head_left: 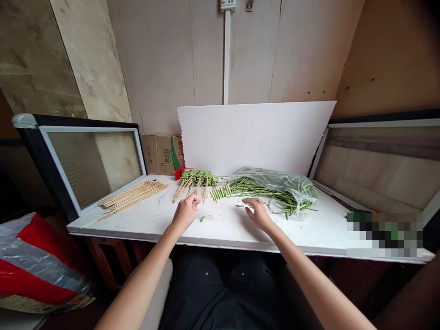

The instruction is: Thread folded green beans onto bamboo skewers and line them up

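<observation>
My left hand (186,210) is closed in a pinch over the white table, left of a row of cut green bean pieces (220,193) on a skewer. The row lines up with my fingertips, which grip the skewer's end; the bare stick hardly shows. My right hand (258,213) is open, fingers stretched out low over a few loose bean pieces (239,206). Beyond it lies a heap of long green beans (254,187), partly under a clear plastic bag (275,178). Behind my left hand, filled bean skewers (199,176) are stacked, stick ends toward me. One bean piece (202,219) lies between my hands.
Bare bamboo skewers (134,197) lie in a bundle at the table's left. A cardboard box (161,153) and a white board (254,137) stand along the back. Framed panels (96,160) rise at both sides. A red and clear bag (41,266) sits lower left.
</observation>
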Demonstrator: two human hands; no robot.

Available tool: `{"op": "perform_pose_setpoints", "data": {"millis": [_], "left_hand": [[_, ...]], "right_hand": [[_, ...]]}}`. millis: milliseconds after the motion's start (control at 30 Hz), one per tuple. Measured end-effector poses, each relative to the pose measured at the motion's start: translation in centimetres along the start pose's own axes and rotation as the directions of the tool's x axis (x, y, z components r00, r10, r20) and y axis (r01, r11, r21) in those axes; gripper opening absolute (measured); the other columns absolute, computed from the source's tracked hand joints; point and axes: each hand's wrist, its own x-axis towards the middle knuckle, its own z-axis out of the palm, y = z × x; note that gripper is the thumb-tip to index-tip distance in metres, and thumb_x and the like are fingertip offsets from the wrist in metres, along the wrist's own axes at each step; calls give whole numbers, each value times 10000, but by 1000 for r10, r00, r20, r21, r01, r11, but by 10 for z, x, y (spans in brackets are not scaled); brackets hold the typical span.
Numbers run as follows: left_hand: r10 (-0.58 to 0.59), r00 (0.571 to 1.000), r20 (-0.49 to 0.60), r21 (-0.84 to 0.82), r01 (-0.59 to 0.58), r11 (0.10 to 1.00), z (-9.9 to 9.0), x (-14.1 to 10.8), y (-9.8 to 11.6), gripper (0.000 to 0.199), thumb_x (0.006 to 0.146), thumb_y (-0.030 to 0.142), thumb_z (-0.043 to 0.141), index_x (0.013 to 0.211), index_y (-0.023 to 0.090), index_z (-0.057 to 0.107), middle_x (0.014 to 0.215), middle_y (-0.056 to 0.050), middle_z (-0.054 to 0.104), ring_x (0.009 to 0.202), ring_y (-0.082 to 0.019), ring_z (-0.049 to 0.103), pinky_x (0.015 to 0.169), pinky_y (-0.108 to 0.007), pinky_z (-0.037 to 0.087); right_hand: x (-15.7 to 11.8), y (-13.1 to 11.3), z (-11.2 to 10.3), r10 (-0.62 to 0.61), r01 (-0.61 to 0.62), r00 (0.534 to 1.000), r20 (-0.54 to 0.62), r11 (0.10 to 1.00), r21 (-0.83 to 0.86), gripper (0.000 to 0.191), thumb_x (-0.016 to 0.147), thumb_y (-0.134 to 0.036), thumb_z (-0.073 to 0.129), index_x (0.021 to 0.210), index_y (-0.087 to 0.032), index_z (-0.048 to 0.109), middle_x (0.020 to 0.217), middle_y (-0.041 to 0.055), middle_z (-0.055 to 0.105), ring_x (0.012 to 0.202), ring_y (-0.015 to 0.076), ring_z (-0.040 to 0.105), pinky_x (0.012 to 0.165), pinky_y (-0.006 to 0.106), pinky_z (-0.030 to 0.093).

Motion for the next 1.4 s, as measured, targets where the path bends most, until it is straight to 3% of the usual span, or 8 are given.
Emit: {"op": "perform_pose_setpoints", "data": {"millis": [133,233,367,500,800,1000,1133,1400], "left_hand": [[-6,1000,7,-15,6,1000,9,-3,-13,186,900,127,524,876,229,677,856,-57,772,789,-231,713,676,-284,489],[-16,999,32,-31,17,999,16,-6,-19,184,905,144,510,857,237,661,827,-48,763,754,-225,704,656,-274,468],[-40,998,52,8,39,999,20,-10,-21,184,940,215,502,839,248,651,720,-21,710,658,-219,653,625,-275,420],[-46,996,75,-15,47,999,24,-12,-22,196,955,250,477,838,240,634,729,-24,711,680,-219,663,640,-279,426],[-106,987,123,-33,110,993,40,-21,-30,219,965,269,433,851,225,615,757,-45,713,704,-223,664,663,-288,438],[-100,990,100,-38,105,994,48,-24,-24,238,993,274,397,854,223,584,722,-35,672,674,-209,628,666,-275,420],[-81,993,86,-31,84,996,59,-30,-19,243,1010,286,398,866,225,583,719,-32,669,684,-208,637,651,-263,400],[-58,997,45,-25,60,998,77,-49,-19,269,1044,324,387,881,232,580,712,-15,648,659,-195,608,654,-262,399]], "right_hand": [[5,10,16,41,1,992,118,943,-334,475,990,-200,498,1440,-179,650,1401,165,671,1342,368,468,1080,471,365],[4,6,27,54,0,992,111,899,-437,413,994,-170,476,1306,-196,744,1301,169,698,1256,356,501,1024,431,368],[2,-1,31,118,-87,992,41,886,-455,268,975,-254,577,1098,-208,811,1234,167,694,1217,373,507,952,410,384],[4,0,27,122,-125,992,-36,898,-423,370,959,-200,581,1296,-234,730,1322,143,680,1247,355,515,972,403,382],[32,3,36,209,-182,977,37,916,-357,262,902,-162,638,1094,-163,817,1102,180,775,1169,368,601,905,374,416],[21,14,32,133,-121,990,-44,969,214,282,888,-387,678,965,-156,820,1022,160,788,930,302,683,858,378,496],[9,17,17,213,-161,977,-13,778,608,482,725,-618,808,939,-186,791,963,139,796,896,322,708,740,381,524],[-13,19,-4,300,-201,953,41,524,828,525,676,-609,894,999,-202,817,1036,139,790,998,317,702,792,373,525]]}}
